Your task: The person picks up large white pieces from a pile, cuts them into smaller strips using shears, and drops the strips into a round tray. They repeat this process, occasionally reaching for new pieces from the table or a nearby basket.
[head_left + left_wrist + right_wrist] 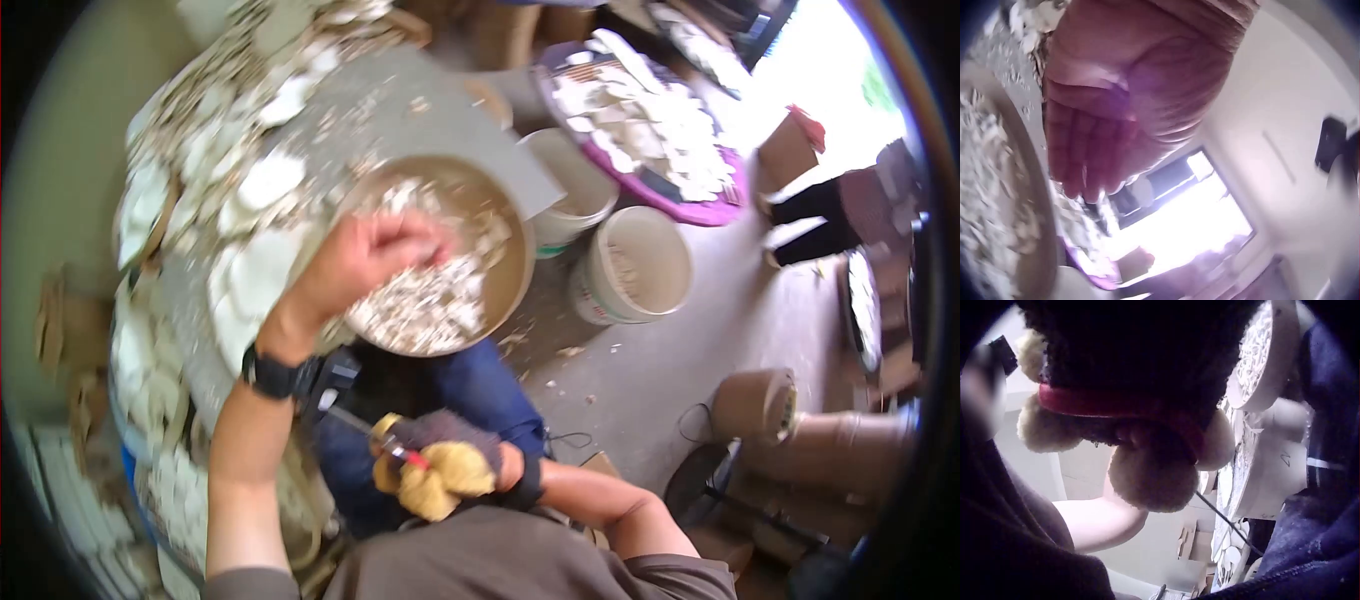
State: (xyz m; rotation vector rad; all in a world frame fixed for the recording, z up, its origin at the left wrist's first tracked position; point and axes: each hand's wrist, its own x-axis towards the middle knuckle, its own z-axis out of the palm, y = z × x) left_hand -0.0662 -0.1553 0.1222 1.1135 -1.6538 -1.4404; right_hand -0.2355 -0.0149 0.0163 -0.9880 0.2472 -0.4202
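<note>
Bare and palm-up in the left wrist view, my left hand (375,255) hangs over a round basin (525,262) with its fingers loosely bent and nothing visible in them. Many small white shavings (425,310) lie in that basin. Near my lap, my right hand (445,455) wears a dark glove with thick yellow fuzzy pads on the fingers. It grips a red-handled tool (1094,402) with a thin metal shaft (1229,522), which points toward my left wrist in the head view. Dark fabric and pads hide part of the handle.
Flat white pieces (255,270) are heaped along the grey table (350,100) at left. Two white buckets (635,265) stand right of the basin. Beyond them is a purple-rimmed tray (735,195) of white pieces. Another person (850,210) stands at far right.
</note>
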